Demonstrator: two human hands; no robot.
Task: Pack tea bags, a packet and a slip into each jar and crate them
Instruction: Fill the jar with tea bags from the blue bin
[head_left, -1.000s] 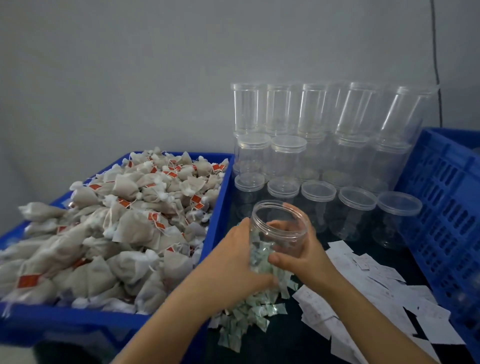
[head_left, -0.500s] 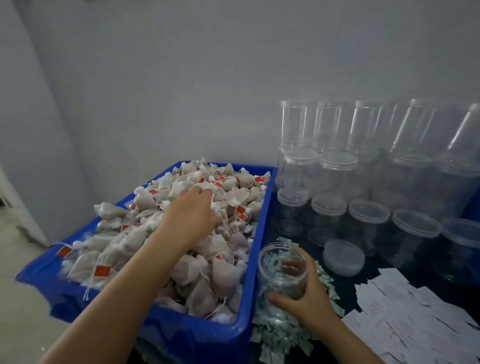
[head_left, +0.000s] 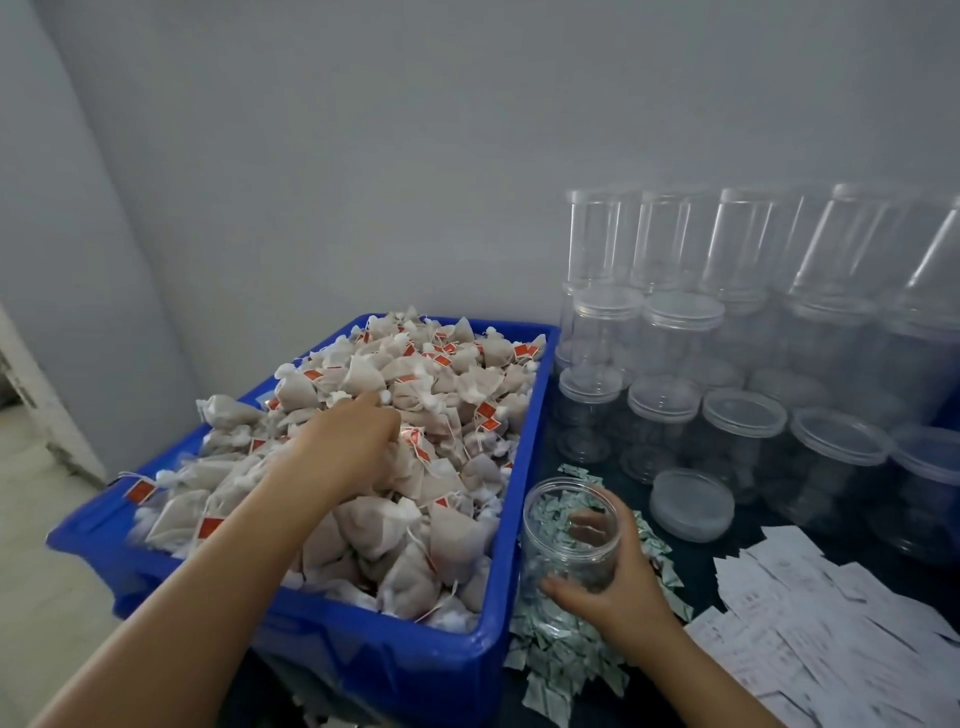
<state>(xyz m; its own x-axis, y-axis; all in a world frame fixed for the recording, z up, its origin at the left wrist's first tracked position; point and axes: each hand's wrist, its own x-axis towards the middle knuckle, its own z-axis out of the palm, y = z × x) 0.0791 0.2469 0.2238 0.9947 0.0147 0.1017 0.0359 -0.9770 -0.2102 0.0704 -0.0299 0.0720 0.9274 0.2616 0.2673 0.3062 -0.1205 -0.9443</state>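
Note:
A blue crate (head_left: 514, 571) on the left is heaped with beige tea bags (head_left: 447, 405) bearing red tags. My left hand (head_left: 348, 441) lies palm down on the heap, fingers dug among the bags; what it holds is hidden. My right hand (head_left: 618, 582) grips an open clear jar (head_left: 569, 530) standing beside the crate on a pile of small green-white packets (head_left: 561, 670). The jar's loose lid (head_left: 691, 504) lies to its right. White paper slips (head_left: 831, 623) are spread at the lower right.
Stacked clear lidded jars (head_left: 727, 338) fill the back right against the grey wall. A dark tabletop (head_left: 691, 566) shows between the packets and slips. Pale floor (head_left: 41, 519) lies to the left of the crate.
My left hand left the jar and reached left onto the tea bag heap. The jar went down beside the crate in my right hand. The view swung left.

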